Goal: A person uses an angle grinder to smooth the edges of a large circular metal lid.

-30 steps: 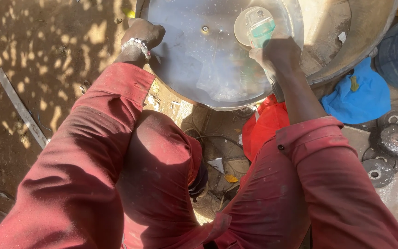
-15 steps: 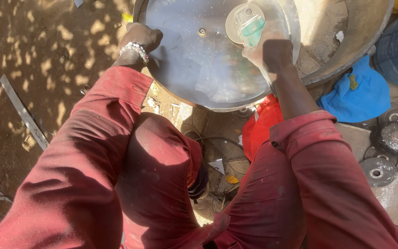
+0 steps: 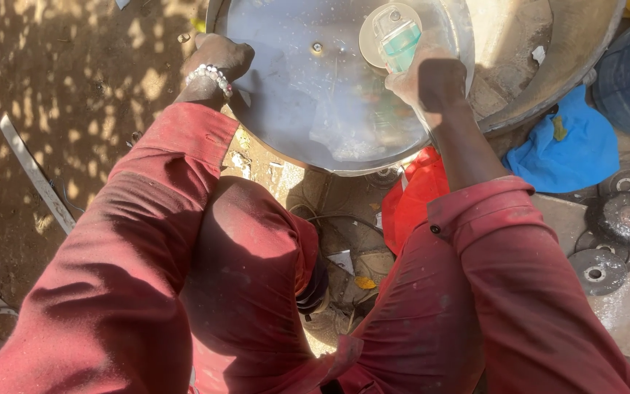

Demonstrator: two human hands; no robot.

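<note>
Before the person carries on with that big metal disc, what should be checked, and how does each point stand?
1. Left hand steadying the metal disc at its rim: ok.
2. Right hand gripping the grinder: ok, closed around the teal body.
3. Grinder wheel lying flat on the disc: cannot tell.
4. Red cloth and blue cloth away from the wheel: ok, both lie on the ground below.
5. Loose grinding wheels out of the way: ok, on the ground to the right.
6. Gloves on the hands: not ok, both bare.
</note>
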